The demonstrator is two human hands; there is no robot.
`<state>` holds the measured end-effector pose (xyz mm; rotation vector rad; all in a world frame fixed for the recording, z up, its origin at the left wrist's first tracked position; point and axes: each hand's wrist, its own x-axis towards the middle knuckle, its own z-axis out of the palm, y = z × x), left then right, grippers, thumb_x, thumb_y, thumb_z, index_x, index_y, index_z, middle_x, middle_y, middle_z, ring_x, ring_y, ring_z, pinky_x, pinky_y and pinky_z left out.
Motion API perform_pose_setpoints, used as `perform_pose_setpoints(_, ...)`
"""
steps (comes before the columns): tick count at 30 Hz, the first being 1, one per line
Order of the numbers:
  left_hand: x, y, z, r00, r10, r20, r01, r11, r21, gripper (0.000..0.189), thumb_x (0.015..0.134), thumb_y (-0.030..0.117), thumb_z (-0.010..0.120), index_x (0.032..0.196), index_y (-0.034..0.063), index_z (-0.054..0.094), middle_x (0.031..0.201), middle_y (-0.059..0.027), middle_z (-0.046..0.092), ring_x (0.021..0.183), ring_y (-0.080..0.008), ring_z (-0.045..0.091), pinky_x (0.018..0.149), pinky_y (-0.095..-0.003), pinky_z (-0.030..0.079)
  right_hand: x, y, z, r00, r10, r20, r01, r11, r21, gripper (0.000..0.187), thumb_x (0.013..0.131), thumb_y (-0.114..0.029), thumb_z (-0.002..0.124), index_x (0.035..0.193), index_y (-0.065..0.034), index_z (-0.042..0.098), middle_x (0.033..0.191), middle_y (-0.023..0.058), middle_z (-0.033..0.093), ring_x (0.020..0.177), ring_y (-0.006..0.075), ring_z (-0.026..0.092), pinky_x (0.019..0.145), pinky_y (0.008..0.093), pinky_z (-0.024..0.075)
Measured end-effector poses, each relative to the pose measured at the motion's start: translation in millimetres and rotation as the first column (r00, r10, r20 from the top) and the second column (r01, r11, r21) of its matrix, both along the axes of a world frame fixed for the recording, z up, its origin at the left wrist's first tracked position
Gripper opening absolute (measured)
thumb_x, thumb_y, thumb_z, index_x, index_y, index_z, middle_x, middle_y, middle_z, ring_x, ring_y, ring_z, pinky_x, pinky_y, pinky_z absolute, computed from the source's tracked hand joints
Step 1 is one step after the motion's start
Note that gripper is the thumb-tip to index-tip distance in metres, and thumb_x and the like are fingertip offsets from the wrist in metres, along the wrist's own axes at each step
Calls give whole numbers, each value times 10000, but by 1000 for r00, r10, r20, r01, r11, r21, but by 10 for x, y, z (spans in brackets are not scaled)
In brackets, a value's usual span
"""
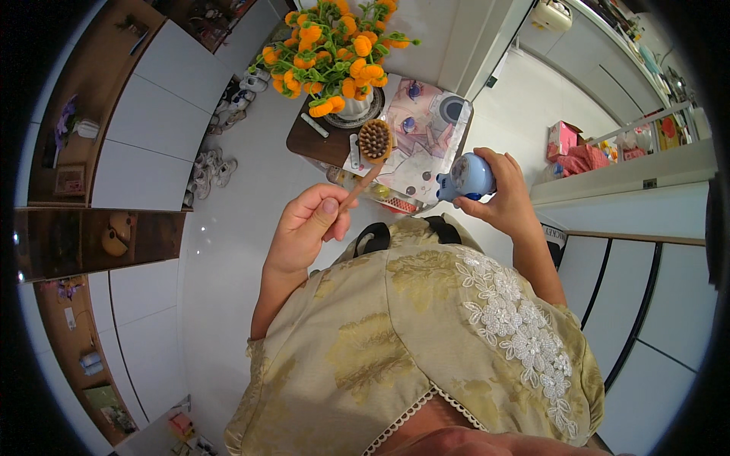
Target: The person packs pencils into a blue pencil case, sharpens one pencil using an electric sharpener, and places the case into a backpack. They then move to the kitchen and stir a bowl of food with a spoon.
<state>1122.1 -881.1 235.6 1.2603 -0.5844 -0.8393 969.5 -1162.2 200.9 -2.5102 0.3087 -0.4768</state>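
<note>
My left hand [313, 222] grips the handle of a wooden massage brush [375, 141] with a round head of dark knobs. That head points away from me, over the front of a small table [319, 139]. In my right hand [507, 191] is a light-blue rounded gadget [472, 175] with small dark-blue feet and a clear, round face; its exact kind is unclear. It is held just off the table's front right corner. Beneath the brush and the gadget, a sheet printed with a cartoon face [425, 131] covers much of the tabletop.
Orange fabric flowers [336, 51] in a white vase [356, 109] stand at the table's back. Two pale, slim objects [315, 125] lie nearby. A red basket [399, 204] sits below the tabletop. Shoes [211, 171] line the white cabinets [154, 114] on the left. A doorway with a pink box [562, 139] is at right.
</note>
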Motion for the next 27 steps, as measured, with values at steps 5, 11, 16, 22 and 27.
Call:
perform_pose_setpoints(5, 14, -27, -4, 996, -14, -89, 8, 998, -66, 300, 961, 281, 474, 985, -5, 561, 626, -23, 494, 536, -91, 418, 498, -229, 324, 14, 4, 30, 999, 29, 19, -30, 999, 13, 749, 560, -358, 790, 1175, -43, 500, 1003, 122, 600, 965, 294, 579, 1039, 521, 268)
perform_pose_setpoints(11, -28, -65, 5, 993, 71, 90, -69, 997, -32, 256, 960, 240, 486, 1009, -1, 558, 694, -30, 527, 613, -91, 458, 553, -223, 352, 50, 41, 219, 987, 70, 142, -95, 979, 179, 746, 545, -349, 816, 1152, -32, 520, 1027, 116, 587, 920, 298, 552, 937, 410, 380)
perform_pose_setpoints(16, -63, -118, 115, 761, 223, 610, -269, 963, -17, 177, 907, 123, 561, 1017, -15, 581, 789, -56, 578, 690, -127, 508, 628, -240, 411, 53, 49, 283, 959, 113, 258, -159, 974, 162, 761, 547, -347, 822, 1170, -32, 518, 1026, 112, 575, 907, 282, 528, 852, 361, 417)
perform_pose_setpoints(22, -45, -142, 308, 336, 279, 900, -368, 918, -148, 190, 792, 51, 661, 974, 17, 622, 781, -78, 610, 659, -224, 537, 621, -307, 430, 50, 67, 340, 945, 141, 295, -202, 961, 187, 788, 536, -360, 826, 1178, -30, 512, 1045, 113, 570, 949, 281, 516, 860, 354, 417)
perform_pose_setpoints(27, -33, -136, 378, 109, 281, 954, -387, 895, -220, 208, 739, 56, 700, 941, 56, 653, 768, -45, 597, 665, -213, 529, 620, -327, 398, 43, 68, 377, 957, 145, 253, -202, 954, 219, 809, 540, -344, 826, 1194, -12, 487, 1101, 115, 554, 1016, 264, 527, 940, 374, 392)
